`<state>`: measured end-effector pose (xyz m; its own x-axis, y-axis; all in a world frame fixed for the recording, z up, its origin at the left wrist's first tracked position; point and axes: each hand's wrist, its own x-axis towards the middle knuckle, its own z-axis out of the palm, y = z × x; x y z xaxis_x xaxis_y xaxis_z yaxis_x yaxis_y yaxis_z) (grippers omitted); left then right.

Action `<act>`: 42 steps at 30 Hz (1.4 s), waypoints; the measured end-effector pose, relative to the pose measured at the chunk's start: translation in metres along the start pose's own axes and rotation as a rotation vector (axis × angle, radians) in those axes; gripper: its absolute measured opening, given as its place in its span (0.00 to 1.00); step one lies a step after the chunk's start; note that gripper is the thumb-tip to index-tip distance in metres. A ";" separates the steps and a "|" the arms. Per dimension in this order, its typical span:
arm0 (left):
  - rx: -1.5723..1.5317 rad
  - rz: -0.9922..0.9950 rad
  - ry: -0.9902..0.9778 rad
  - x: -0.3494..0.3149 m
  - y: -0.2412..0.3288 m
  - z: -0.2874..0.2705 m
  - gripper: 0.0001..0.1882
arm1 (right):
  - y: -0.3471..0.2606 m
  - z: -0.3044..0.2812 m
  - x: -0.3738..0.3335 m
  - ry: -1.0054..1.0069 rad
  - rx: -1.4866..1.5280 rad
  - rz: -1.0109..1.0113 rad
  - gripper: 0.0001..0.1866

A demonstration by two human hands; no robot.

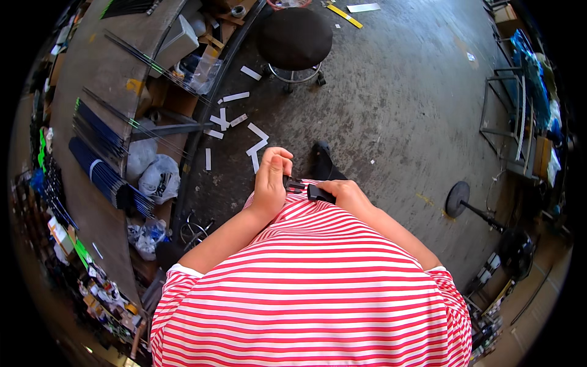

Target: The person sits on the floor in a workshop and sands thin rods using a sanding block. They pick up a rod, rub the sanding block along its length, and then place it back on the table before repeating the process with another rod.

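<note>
At the front of my waist, two parts of a black plastic side-release buckle lie close together, with a small gap between them. My left hand (270, 183) is closed on the pronged half (296, 185), its fingers curled upward. My right hand (348, 194) grips the socket half (319, 194) from the right side. Both parts sit against the red and white striped shirt (309, 275). Any strap behind the buckle is mostly hidden by my hands and the shirt.
A round black stool (295, 38) stands ahead on the grey floor. White strips (257, 147) are scattered to its left. Along the left runs a long workbench (98, 202) with bundles of thin dark rods (101, 171). A standing fan (515, 254) and metal frame (504, 116) are at right.
</note>
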<state>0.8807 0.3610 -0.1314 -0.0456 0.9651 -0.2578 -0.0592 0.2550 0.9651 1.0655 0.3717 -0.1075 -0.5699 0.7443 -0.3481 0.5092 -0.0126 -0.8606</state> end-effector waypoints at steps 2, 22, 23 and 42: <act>-0.007 -0.054 -0.013 0.003 0.005 0.018 0.17 | 0.009 -0.017 0.002 -0.041 0.025 -0.006 0.21; 0.332 0.253 0.046 0.081 0.003 0.036 0.17 | 0.004 -0.075 0.092 -0.196 -0.061 -0.085 0.18; 0.378 -0.019 -0.126 0.079 0.010 0.026 0.20 | 0.003 -0.081 0.096 -0.234 -0.112 -0.024 0.18; 0.565 -0.926 0.137 -0.049 -0.102 0.042 0.23 | 0.052 -0.117 0.238 -1.137 -0.239 -0.149 0.16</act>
<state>0.9305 0.2906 -0.2154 -0.3314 0.3792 -0.8639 0.3367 0.9029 0.2671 1.0314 0.6261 -0.1918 -0.8211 -0.2996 -0.4858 0.4277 0.2407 -0.8713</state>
